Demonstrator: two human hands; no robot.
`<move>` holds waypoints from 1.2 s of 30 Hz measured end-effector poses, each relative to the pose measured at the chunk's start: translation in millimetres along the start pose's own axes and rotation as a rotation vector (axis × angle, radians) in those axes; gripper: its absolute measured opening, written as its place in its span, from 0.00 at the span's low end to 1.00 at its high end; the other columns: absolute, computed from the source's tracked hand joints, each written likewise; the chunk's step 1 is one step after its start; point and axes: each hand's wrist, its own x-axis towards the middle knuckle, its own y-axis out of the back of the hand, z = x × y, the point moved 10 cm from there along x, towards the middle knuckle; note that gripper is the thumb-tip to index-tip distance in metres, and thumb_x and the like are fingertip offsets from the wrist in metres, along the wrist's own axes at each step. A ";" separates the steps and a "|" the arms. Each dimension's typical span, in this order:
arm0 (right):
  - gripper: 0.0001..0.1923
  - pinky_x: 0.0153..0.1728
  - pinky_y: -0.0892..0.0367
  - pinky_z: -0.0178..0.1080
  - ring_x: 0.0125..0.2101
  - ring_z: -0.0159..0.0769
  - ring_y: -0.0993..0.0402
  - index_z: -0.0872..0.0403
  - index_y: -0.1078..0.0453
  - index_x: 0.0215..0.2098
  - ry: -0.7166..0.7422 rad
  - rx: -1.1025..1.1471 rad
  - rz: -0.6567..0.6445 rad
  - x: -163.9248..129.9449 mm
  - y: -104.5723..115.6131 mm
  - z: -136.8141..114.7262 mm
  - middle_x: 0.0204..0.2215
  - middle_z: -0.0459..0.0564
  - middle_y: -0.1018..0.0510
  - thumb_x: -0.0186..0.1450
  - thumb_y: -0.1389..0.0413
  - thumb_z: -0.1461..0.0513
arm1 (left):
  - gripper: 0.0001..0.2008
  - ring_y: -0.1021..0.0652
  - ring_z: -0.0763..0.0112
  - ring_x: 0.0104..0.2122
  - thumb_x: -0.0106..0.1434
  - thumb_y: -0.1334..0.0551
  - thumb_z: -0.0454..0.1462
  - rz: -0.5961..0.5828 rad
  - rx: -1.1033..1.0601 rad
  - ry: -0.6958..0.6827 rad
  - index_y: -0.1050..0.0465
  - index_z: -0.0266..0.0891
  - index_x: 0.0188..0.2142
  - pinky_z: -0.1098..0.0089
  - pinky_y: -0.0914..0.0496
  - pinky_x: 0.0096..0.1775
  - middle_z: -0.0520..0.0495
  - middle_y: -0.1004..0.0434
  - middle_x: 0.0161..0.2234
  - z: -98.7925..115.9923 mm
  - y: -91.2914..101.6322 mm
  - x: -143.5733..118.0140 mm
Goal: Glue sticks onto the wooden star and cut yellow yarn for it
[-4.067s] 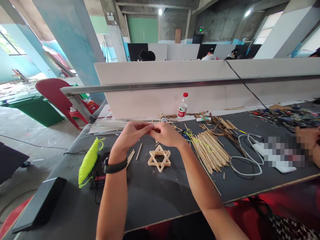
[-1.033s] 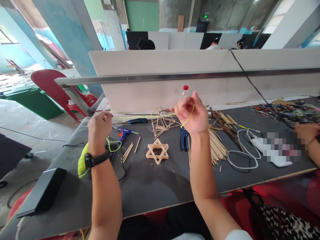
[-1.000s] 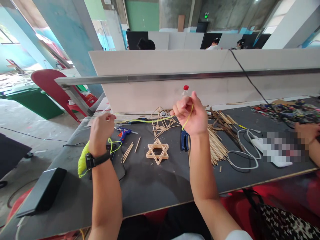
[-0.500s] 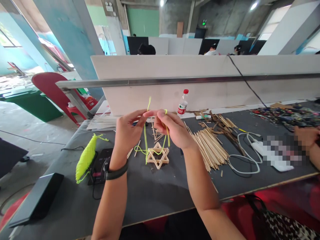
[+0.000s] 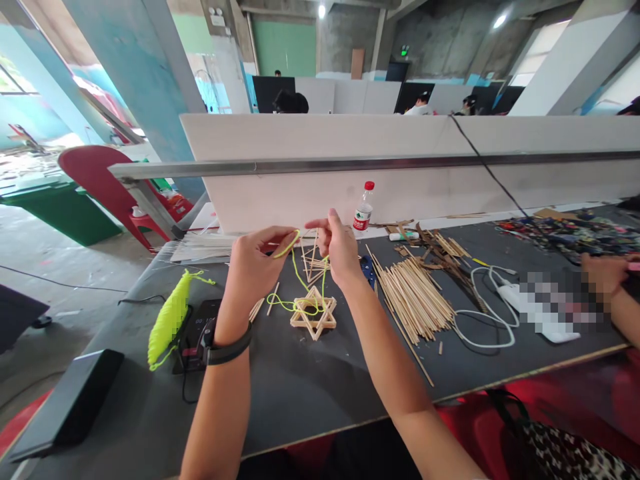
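My left hand pinches one end of a neon yellow string above the dark table. My right hand holds the same string a little to the right, index finger raised. The string droops in loops onto a six-pointed star of wooden sticks lying flat below my hands. Behind them stands a frame of thin sticks, partly hidden by my fingers. A spool of yellow string lies to the left, beside a black device.
A pile of wooden sticks lies right of the star, with a white cable and a blue tool nearby. A water bottle stands by the white partition. Another person's hand rests at the far right. A black box sits at the left edge.
My hands, spread wide with the string taut a second ago, have come together over the star. The string now hangs slack and loops onto the star.
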 end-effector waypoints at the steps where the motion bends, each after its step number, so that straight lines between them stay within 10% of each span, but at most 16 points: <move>1: 0.34 0.22 0.54 0.39 0.19 0.31 0.56 0.53 0.21 0.39 0.027 0.004 0.023 0.7 2.8 -2.0 0.19 0.37 0.53 0.68 0.54 0.36 | 0.09 0.17 0.69 0.34 0.66 0.33 0.41 -0.038 -0.020 0.011 0.16 0.41 0.41 0.68 0.23 0.37 0.45 0.14 0.35 -3.4 -3.1 0.9; 7: 0.30 0.23 0.56 0.39 0.22 0.30 0.56 0.50 0.24 0.55 0.040 0.091 -0.080 -0.2 -0.6 -11.2 0.24 0.39 0.48 0.66 0.43 0.40 | 0.07 0.19 0.73 0.29 0.66 0.34 0.40 -0.178 -0.232 0.049 0.19 0.41 0.40 0.71 0.25 0.34 0.47 0.17 0.31 -19.2 -25.4 4.7; 20: 0.34 0.24 0.47 0.39 0.23 0.31 0.45 0.53 0.22 0.56 0.162 -0.156 -0.060 -12.0 -2.3 -25.2 0.24 0.43 0.37 0.70 0.49 0.38 | 0.09 0.27 0.74 0.27 0.65 0.33 0.46 -0.372 -0.541 0.234 0.24 0.44 0.38 0.71 0.29 0.29 0.49 0.27 0.29 -20.0 -50.5 -6.5; 27: 0.28 0.21 0.51 0.38 0.22 0.27 0.50 0.48 0.26 0.61 0.191 0.021 -0.015 -11.8 1.3 -34.2 0.31 0.44 0.35 0.68 0.43 0.44 | 0.17 0.45 0.77 0.19 0.63 0.38 0.50 -0.330 -0.713 0.478 0.40 0.43 0.27 0.73 0.47 0.19 0.57 0.51 0.22 -36.6 -60.1 -4.4; 36: 0.28 0.19 0.49 0.36 0.20 0.25 0.47 0.51 0.25 0.58 0.017 0.143 -0.025 -7.8 -7.1 -10.4 0.27 0.41 0.37 0.66 0.40 0.45 | 0.13 0.38 0.75 0.21 0.48 0.39 0.36 -0.251 -0.799 0.491 0.45 0.44 0.29 0.71 0.40 0.24 0.54 0.45 0.23 -34.3 -41.3 -4.0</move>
